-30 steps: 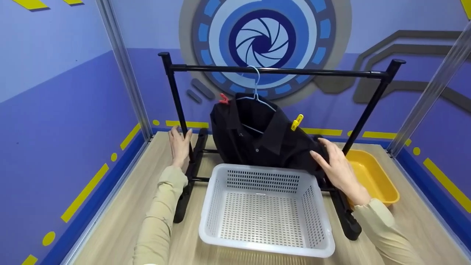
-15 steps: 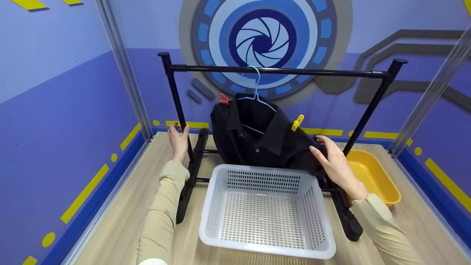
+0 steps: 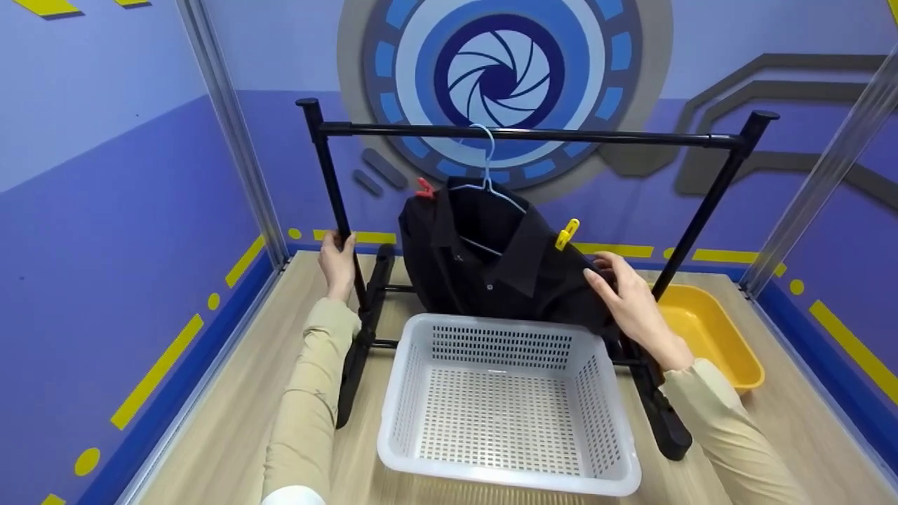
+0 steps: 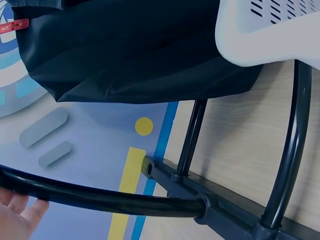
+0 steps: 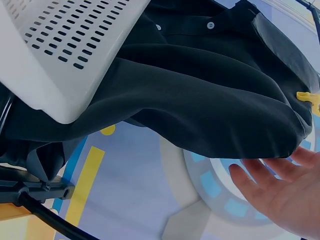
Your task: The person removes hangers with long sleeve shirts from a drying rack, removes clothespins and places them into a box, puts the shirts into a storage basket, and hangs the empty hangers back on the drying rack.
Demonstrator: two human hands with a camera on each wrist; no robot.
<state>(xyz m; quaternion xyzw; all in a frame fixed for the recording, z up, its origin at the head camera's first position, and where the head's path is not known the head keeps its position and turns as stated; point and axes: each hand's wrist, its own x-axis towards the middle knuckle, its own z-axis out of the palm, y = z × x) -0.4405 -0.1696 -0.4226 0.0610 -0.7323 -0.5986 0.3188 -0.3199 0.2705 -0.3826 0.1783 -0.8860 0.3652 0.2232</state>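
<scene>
A black collared shirt [image 3: 436, 263] hangs on a light blue hanger [image 3: 489, 161], hooked over the top bar of a black garment rack [image 3: 596, 136]. A red clothespin [image 3: 425, 189] sits on one shoulder and a yellow clothespin [image 3: 567, 235] on the other. My left hand [image 3: 337, 268] is at the rack's left post; in the left wrist view its fingertips [image 4: 19, 201] touch the pole. Beside the shirt's right-hand sleeve is my right hand [image 3: 635, 305], fingers loosely extended. The right wrist view shows its fingertips [image 5: 250, 169] right at the sleeve's edge.
A white perforated basket [image 3: 505, 478] stands in front of the shirt, between the rack's feet. Behind the right forearm, a yellow tray [image 3: 744, 351] lies partly past the right post. Painted walls [image 3: 280, 161] close off the back and sides of the wooden table [image 3: 231, 393].
My left hand has moved slightly up along the left post. The right hand has shifted a little up and to the left along the sleeve. Shirt, rack and basket look the same.
</scene>
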